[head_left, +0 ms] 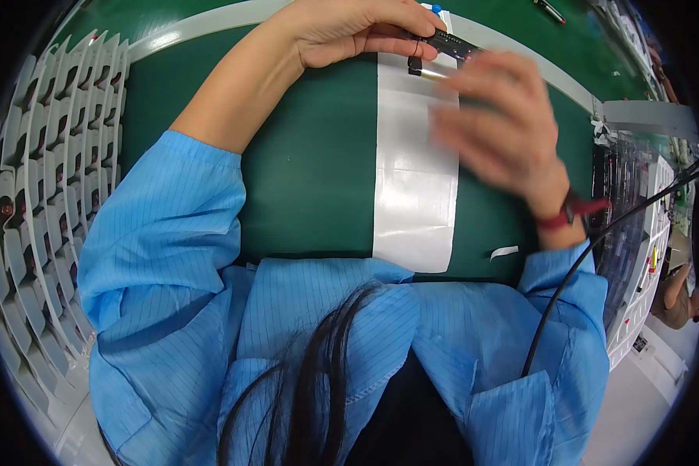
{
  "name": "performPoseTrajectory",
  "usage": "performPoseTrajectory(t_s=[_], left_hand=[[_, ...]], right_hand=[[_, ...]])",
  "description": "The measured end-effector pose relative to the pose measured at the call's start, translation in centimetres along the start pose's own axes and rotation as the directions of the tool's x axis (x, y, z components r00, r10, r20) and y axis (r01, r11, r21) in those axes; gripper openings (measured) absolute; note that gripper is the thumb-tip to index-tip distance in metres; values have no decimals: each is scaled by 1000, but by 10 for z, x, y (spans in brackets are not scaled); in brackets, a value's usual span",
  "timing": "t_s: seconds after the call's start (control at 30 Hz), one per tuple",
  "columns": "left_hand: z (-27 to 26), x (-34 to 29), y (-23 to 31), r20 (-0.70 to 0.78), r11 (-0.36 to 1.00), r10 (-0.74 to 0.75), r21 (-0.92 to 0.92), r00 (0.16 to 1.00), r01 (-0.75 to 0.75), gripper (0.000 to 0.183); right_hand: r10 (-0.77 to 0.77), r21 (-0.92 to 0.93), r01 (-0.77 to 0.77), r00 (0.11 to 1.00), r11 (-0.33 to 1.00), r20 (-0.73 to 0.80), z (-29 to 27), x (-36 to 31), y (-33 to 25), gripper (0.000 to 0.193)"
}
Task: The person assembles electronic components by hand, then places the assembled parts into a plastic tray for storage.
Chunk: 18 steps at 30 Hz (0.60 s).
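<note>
At the far edge of the green mat, my left hand (357,31) is closed, pinching a small black circuit board (454,45) between thumb and fingers. Just under the board shows a short, shiny, silvery piece (435,71) with a black end; whether it is joined to the board I cannot tell. My right hand (512,124) is beside the board's right end, smeared by motion, so its grip cannot be made out. A long white paper strip (415,179) lies on the mat below both hands.
Grey slotted racks (54,171) holding small dark parts stand at left. Clear plastic trays (629,194) are stacked at right, with a black cable (575,264) crossing in front. A white scrap (504,252) lies on the green mat (311,179). A pen (550,11) lies beyond the pale edging.
</note>
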<state>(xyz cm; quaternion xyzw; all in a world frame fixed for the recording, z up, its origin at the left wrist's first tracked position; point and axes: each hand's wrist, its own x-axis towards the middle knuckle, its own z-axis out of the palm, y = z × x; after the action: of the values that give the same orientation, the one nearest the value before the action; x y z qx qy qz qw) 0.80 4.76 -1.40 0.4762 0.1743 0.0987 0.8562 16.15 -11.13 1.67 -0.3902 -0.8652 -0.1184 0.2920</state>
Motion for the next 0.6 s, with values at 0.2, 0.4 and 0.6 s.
performPoseTrajectory(t_s=[0.2,0.4,0.6], left_hand=[[-48,11,2,210,923,328,-278,921,-266,24],[-5,-41,11,-80,861,18,509,997,25,23],[23,-78,-6,-148,226,324,971,935,75,16]], right_hand=[[737,260,-723,674,640,59,7,-29,22,18],[474,161,-451,866,878,-157,52,15,70,25],[405,105,-402,914,910,-13,74,9,79,25]])
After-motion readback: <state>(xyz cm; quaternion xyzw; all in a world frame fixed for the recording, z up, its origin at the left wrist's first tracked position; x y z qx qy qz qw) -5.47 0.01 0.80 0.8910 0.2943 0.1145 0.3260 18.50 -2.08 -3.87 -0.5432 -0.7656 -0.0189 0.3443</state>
